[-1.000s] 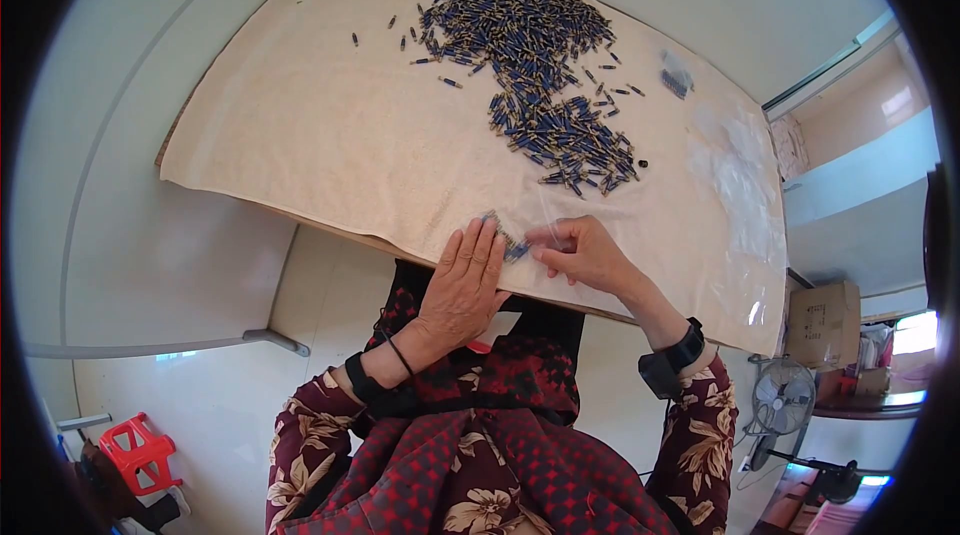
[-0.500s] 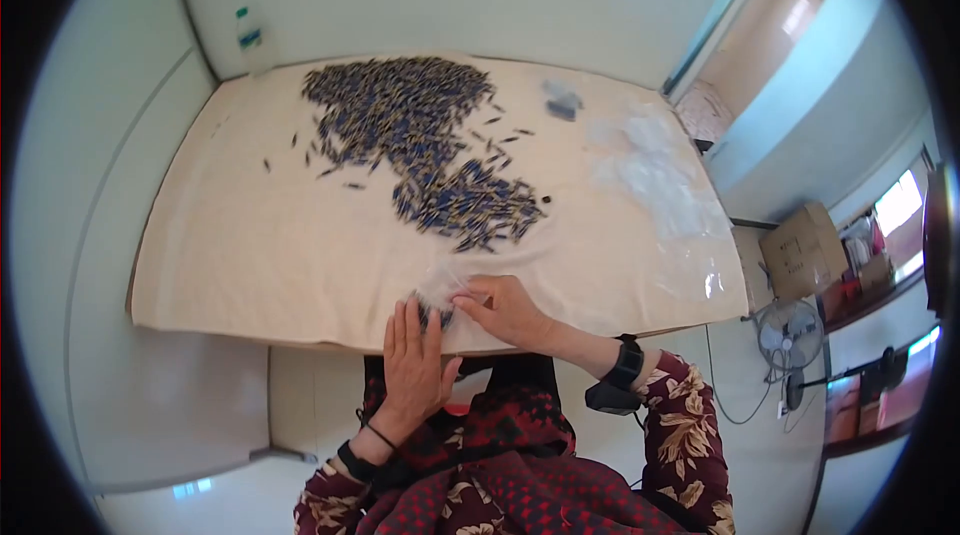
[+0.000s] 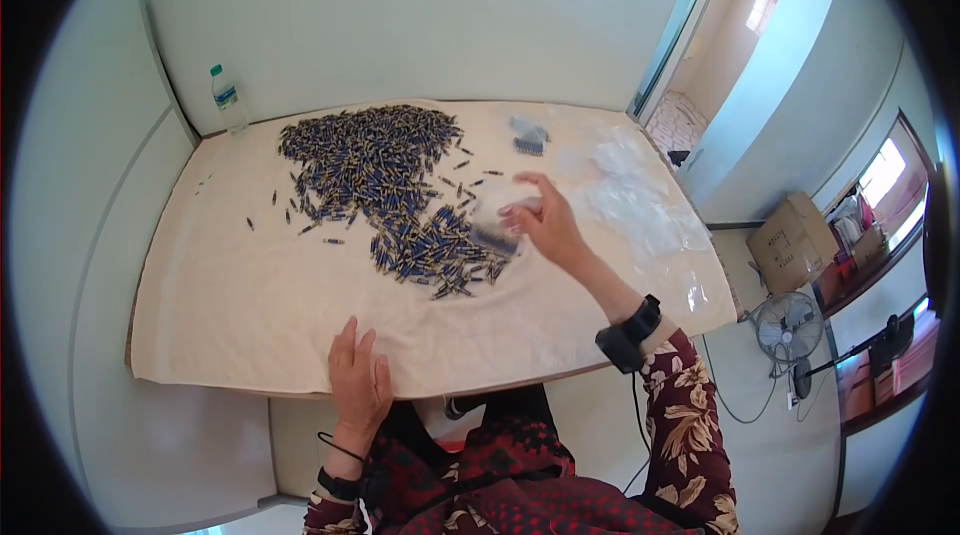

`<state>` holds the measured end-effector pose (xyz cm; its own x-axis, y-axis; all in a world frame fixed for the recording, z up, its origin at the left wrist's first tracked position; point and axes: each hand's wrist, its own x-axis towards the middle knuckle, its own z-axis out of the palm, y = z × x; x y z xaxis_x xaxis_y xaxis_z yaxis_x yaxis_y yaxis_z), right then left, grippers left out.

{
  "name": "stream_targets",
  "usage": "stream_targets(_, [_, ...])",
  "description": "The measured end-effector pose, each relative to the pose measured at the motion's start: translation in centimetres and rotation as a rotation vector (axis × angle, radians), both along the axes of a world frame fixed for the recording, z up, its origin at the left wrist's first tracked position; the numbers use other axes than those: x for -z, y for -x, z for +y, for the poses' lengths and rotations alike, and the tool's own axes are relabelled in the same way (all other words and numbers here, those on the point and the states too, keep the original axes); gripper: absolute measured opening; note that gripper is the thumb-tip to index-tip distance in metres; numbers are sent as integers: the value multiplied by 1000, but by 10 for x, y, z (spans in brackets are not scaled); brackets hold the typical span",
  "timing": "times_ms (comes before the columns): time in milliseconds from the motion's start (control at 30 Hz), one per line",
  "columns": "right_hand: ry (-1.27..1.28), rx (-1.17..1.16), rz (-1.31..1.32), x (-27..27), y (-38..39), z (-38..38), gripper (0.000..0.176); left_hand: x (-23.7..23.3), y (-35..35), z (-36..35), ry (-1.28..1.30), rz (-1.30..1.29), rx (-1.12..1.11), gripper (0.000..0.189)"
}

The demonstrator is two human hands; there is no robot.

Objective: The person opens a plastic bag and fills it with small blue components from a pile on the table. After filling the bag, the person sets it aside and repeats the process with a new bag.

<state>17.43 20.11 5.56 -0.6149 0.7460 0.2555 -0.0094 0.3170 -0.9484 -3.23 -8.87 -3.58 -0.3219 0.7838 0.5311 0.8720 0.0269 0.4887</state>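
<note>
Beside the pile [image 3: 390, 175], outstretched right hand [image 3: 548, 227] pinches what seems a bag [image 3: 497, 218]; left hand [image 3: 358, 383] lies flat.

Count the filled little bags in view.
2: one bag in the right hand, a second bag by the far edge of the table. The clear bags could hide more.

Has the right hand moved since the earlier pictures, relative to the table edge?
Yes. The right hand, holding a small clear bag, went from the table's near edge away from the person, up beside the pile of blue parts.
</note>
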Motion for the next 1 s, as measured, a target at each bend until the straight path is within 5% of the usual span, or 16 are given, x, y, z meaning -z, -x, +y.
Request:
stream_targets(300, [-103, 350, 3, 26, -4, 188, 35, -5, -5, 6, 62, 123, 8, 34])
stream_targets(633, [-97, 318, -6, 68, 19, 303, 46, -8, -6, 13, 141, 108, -35, 34])
stream_targets(667, [-330, 490, -108, 73, 20, 312, 50, -7, -7, 14, 129, 113, -37, 34])
stream_targets(700, [-572, 656, -210, 78, 19, 317, 53, -6, -9, 13, 141, 103, -38, 34])
stream_targets(833, [-657, 693, -109, 77, 14, 300, 52, -11, -8, 17, 116, 79, -48, 33])
stream_targets(900, [-814, 666, -297, 75, 3, 269, 43, -11, -9, 15, 134, 72, -54, 32])
stream_targets(1000, [-645, 505, -377, 92, -3, 235, 34, -10, -11, 15, 143, 76, -53, 32])
